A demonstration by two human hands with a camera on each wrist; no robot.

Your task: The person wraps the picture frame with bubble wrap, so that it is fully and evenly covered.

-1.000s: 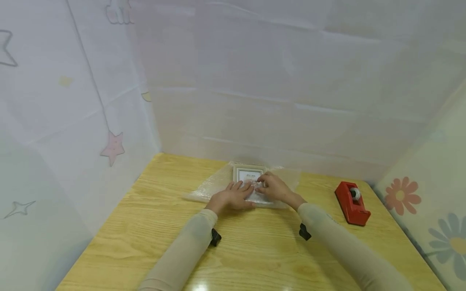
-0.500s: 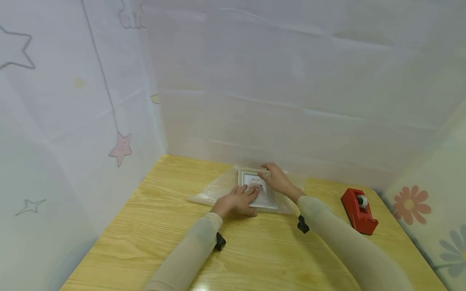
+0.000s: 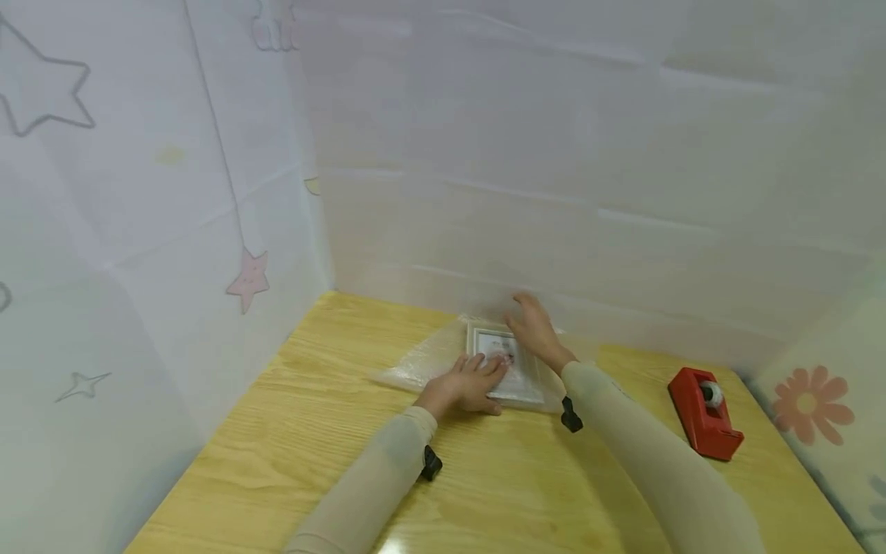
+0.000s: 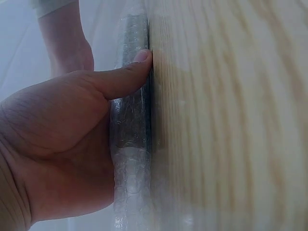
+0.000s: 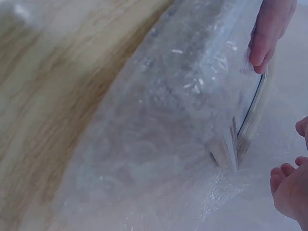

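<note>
A pale picture frame (image 3: 472, 338) lies on a sheet of bubble wrap (image 3: 429, 355), whose near flap is folded over the frame's lower part. My left hand (image 3: 472, 385) presses on that flap with fingers spread. In the left wrist view, the left thumb (image 4: 127, 79) lies straight along the wrapped near edge (image 4: 131, 120). My right hand (image 3: 536, 327) is raised over the frame's far right corner, fingers loosely bent and holding nothing. The right wrist view shows its fingers (image 5: 291, 192) apart from the wrap, and the frame's corner (image 5: 233, 149) sticking out of the flap.
A red tape dispenser (image 3: 704, 415) with a roll of clear tape stands to the right on the wooden table (image 3: 291, 431). A pale cloth wall (image 3: 450, 154) rises right behind the table's far edge. Black straps (image 3: 431, 463) sit on both wrists.
My right hand has left the flap at the frame's middle and moved up toward the far edge. My left hand stays pressed on the flap. The head view has shifted slightly left.
</note>
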